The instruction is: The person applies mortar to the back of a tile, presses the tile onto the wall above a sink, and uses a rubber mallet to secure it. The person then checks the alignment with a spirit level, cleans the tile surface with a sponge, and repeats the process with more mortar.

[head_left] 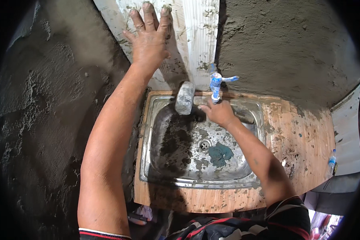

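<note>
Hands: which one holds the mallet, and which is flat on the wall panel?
The right hand grips the mallet over the sink; the left hand lies spread on the white panel, holding nothing.

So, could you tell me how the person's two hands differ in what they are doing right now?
The left hand is spread open, flat against the white wall panel; the right hand is closed round the handle of a mallet. The left reaches high above the steel sink, the right sits low over the basin near the blue tap. Both look smeared with cement.
</note>
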